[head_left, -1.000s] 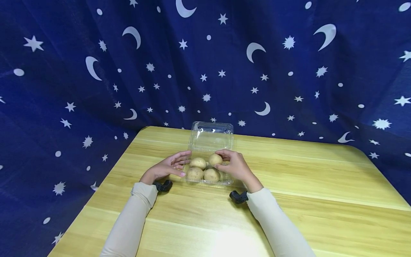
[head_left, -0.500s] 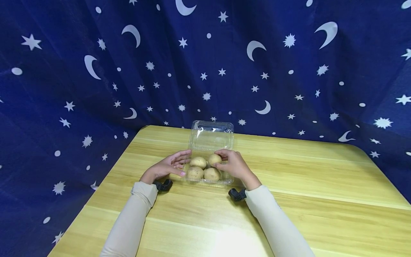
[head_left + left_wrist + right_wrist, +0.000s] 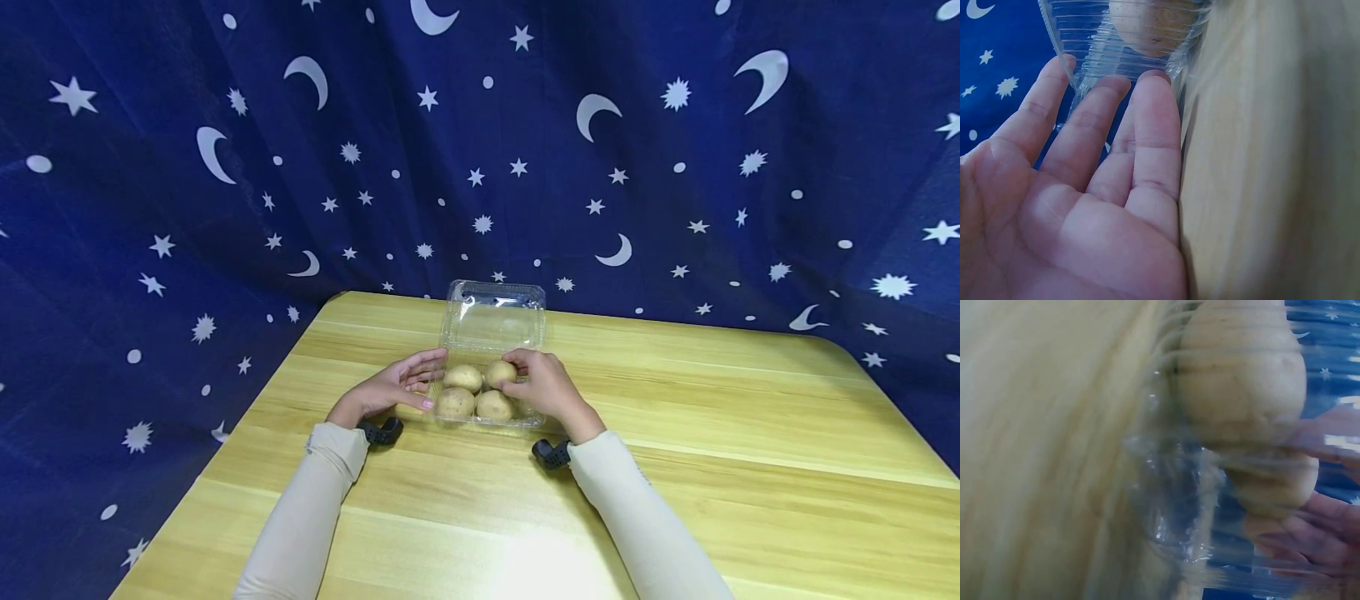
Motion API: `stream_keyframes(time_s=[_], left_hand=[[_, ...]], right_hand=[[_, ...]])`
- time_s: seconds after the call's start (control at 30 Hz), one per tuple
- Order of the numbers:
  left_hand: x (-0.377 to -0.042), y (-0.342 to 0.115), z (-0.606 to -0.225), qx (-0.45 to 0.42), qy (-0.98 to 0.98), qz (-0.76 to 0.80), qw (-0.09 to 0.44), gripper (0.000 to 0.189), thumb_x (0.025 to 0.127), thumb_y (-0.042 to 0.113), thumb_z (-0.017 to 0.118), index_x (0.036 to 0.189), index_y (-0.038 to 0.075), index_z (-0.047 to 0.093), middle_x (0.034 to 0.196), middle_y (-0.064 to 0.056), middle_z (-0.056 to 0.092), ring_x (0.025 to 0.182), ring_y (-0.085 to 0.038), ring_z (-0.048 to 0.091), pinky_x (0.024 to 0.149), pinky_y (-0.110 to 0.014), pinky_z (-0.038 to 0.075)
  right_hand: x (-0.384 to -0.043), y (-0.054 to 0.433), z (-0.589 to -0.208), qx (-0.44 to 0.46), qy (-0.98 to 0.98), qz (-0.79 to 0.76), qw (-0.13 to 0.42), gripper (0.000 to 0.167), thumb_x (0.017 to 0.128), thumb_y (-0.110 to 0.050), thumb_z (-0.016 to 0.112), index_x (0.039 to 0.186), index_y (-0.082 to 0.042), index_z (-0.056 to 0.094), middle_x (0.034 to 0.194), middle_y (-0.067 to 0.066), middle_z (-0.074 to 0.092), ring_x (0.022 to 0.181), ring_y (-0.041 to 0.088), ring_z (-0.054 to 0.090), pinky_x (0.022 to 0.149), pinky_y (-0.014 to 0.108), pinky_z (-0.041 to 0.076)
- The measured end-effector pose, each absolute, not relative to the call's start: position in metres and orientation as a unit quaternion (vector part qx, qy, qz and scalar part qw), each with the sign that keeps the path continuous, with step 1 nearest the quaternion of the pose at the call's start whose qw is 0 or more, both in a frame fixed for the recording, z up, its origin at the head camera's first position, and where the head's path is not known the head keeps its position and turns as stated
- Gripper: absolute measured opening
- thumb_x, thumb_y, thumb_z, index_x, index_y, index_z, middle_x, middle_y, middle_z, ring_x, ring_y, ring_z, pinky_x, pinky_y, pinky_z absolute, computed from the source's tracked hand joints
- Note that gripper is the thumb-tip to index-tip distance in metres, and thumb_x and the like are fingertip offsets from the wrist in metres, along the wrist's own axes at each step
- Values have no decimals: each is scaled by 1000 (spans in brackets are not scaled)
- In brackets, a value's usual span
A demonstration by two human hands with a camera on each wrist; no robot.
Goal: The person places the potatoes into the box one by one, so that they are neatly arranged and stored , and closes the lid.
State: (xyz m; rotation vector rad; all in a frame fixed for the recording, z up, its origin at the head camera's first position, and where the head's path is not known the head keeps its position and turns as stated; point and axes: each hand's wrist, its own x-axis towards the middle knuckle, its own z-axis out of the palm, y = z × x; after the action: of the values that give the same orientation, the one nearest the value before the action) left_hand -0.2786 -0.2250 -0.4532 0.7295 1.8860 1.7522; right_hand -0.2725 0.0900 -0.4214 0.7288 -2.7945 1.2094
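A clear plastic clamshell box point(image 3: 532, 419) stands on the table with its lid point(image 3: 495, 321) raised at the back. Inside it lie a back left potato point(image 3: 462, 378), a front left potato point(image 3: 454, 404) and a front right potato point(image 3: 495, 407). My right hand point(image 3: 551, 390) pinches another potato point(image 3: 500, 374) at the back right, between thumb and fingers. In the right wrist view, potatoes point(image 3: 1244, 375) and fingers point(image 3: 1329, 534) show through the ribbed plastic. My left hand point(image 3: 390, 390) has its fingers extended, fingertips at the box's left wall point(image 3: 1085, 37).
The box is on a pale wood-grain table point(image 3: 450, 517). A dark blue curtain point(image 3: 420, 150) with moons and stars hangs right behind the table's far edge. Both wrists carry black bands point(image 3: 551, 454).
My right hand has shifted slightly left, and its potato has moved slightly left beside the others in the box. The left hand has stayed at the box's left side.
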Motion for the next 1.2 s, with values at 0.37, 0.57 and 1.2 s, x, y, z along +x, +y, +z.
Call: stream_keyframes(time_s=[0.37,0.57,1.2], left_hand=[[-280,-226,-455,266,688,635,229,106,91,8,85,169,-7,15,176,-31,15,160,-52,20,113,-25,41],[-280,-226,-455,264,690,634,229,105,91,7,84,170,-6,15,176,-30,16,160,-51,20,112,-24,41],[-278,-225,-453,265,688,635,229,105,91,7,84,170,-6,15,176,-31,15,160,-51,20,113,-24,41]], right_hand=[[-274,89,-422,263,-909,322,36,40,94,-12,83,127,9,74,119,22,73,105,38,71,95,53,57],[-274,88,-423,264,-912,313,33,40,95,-14,83,128,8,74,115,19,71,104,36,69,94,52,57],[-272,90,-428,259,-894,363,35,36,95,-14,84,125,6,76,122,21,75,104,35,75,93,47,61]])
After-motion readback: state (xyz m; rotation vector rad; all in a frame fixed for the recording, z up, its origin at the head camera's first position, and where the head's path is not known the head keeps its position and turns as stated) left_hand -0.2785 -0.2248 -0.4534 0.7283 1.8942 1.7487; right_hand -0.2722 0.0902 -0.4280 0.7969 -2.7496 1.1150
